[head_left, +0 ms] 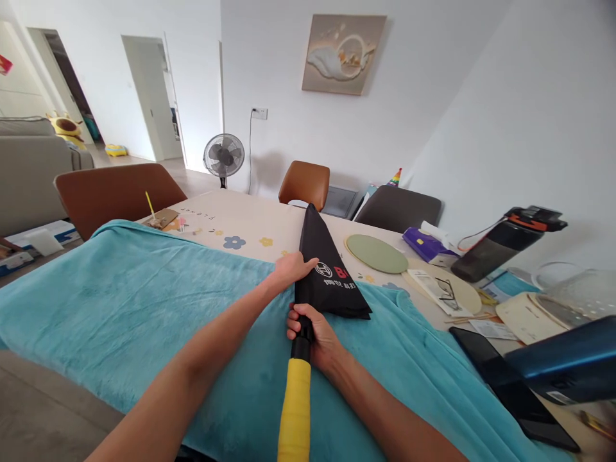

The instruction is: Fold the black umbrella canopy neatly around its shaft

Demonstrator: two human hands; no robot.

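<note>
A black umbrella (pixel 321 289) lies closed but loosely gathered over the turquoise blanket (pixel 206 308), its tip pointing away from me. White and red print shows on its fabric, which fans out to the right. Its thick yellow handle (pixel 294 410) runs down towards me. My left hand (pixel 291 268) is closed around the fabric at mid-length, thumb lying on top. Nearer to me, my right hand (pixel 315 332) wraps round the black shaft, just above the handle and below the fabric's lower edge. Part of the shaft is hidden under its fingers.
Along the right stand a dark water bottle (pixel 505 240), a blue bottle (pixel 568 359), a purple tissue pack (pixel 428 245), glasses (pixel 446 293) and a black tablet-like device (pixel 510 388). A green round mat (pixel 376 253) lies beyond the umbrella. Chairs (pixel 304 184) surround the table.
</note>
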